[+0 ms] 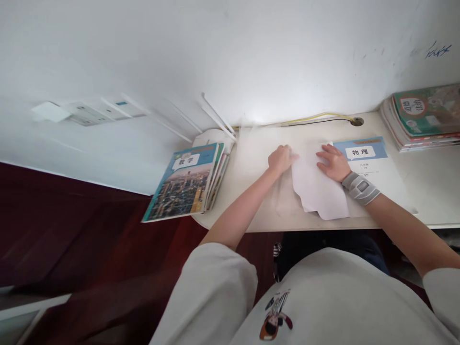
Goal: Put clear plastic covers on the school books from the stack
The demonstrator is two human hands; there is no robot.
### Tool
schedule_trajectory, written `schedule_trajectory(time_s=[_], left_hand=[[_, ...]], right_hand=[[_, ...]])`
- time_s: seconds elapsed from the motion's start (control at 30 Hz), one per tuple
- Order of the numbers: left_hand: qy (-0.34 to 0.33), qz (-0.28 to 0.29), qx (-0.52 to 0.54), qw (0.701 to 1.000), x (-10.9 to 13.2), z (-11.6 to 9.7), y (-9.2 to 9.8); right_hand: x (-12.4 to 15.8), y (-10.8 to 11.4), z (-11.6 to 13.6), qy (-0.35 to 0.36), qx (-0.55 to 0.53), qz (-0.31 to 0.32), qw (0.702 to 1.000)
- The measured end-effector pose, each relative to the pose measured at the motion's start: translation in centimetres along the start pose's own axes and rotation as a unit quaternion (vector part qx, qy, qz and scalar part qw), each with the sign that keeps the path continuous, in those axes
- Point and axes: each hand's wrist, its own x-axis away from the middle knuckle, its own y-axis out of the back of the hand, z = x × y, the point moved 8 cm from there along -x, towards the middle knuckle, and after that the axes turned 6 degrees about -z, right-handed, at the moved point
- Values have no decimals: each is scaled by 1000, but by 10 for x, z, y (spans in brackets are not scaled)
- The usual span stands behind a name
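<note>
A curled white paper (319, 187) with an uneven lower edge lies on the white desk (258, 191), partly over the clear plastic film (255, 158). At the paper's upper left edge, my left hand (281, 159) is closed, with fingertips pinching the paper. My right hand (334, 163) rests with fingers spread on the paper's upper right side, a grey band around the wrist. Beneath that hand and wrist, a physics book (370, 165) with a blue and white cover is partly hidden.
Stacked books with a city photo cover (183, 184) overhang the desk's left end. More books, a green one (427, 112) on top, stand at the back right. A yellow cable (312, 117) runs along the wall to a round desk hole (357, 121).
</note>
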Motion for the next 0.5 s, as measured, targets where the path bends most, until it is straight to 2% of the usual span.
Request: schedule_trajectory(time_s=[0.1,0.17,0.5], left_hand=[[46,25,62,997,-9,7,-5],[50,30,85,995,-14,8,-6],[58,-47,169,983,-23,16,0]], right_hand=[[0,0,1,-1,6,4,1000],[0,0,2,0,7,5,1000],[0,-2,1,9,11,11,1000]])
